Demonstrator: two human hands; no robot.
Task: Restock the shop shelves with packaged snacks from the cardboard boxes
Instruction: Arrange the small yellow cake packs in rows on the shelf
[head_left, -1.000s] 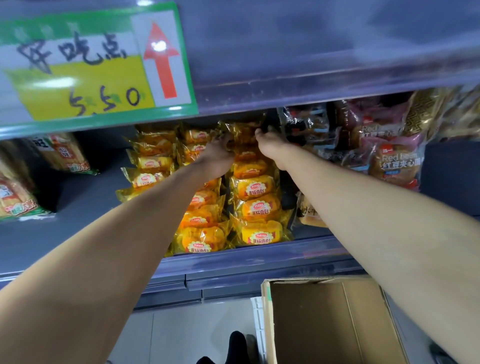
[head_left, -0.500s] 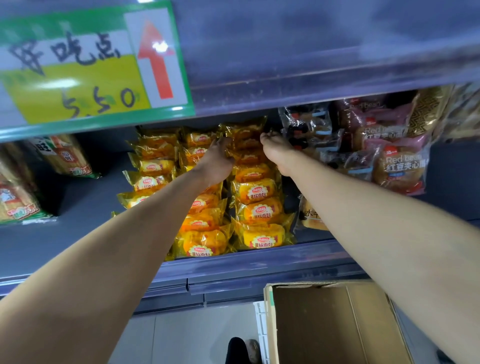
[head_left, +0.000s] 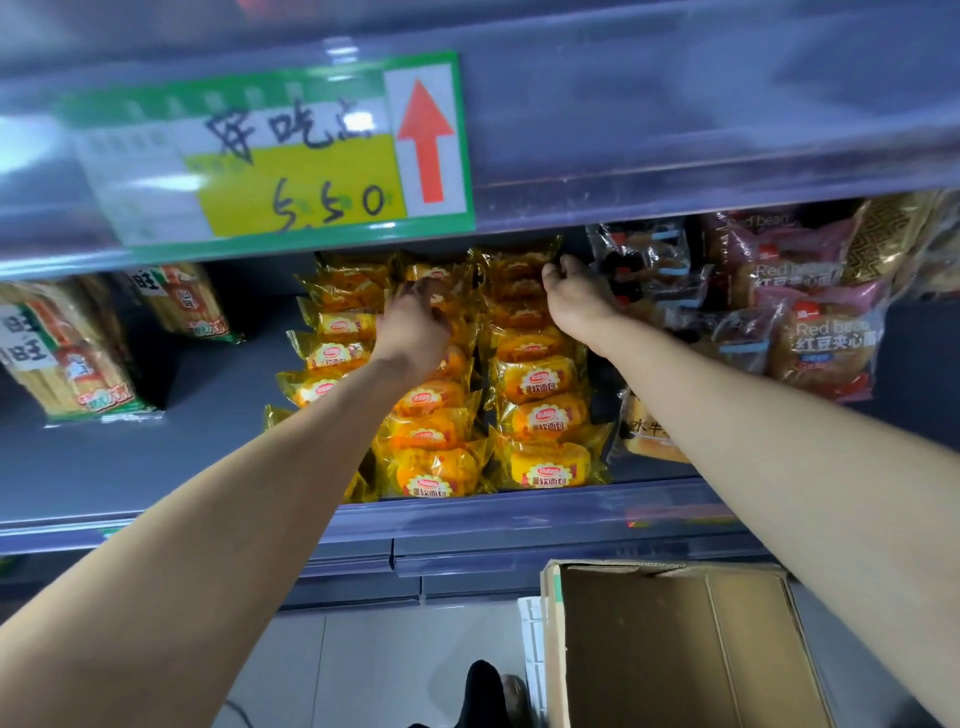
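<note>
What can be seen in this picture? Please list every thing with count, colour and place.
price label: one, green and yellow with red arrow, upper shelf edge.
yellow bread packets: many, yellow-orange, in rows, shelf middle.
red bean bread packs: several, pink-red, shelf right.
dark snack packs: few, black, shelf back right.
striped packs: two, yellow-green, shelf left.
cardboard box: one, brown, below shelf, right.
shoe: one, black, floor.
left hand: rear of middle row, grip unclear.
right hand: rear of right row, grip unclear.
</note>
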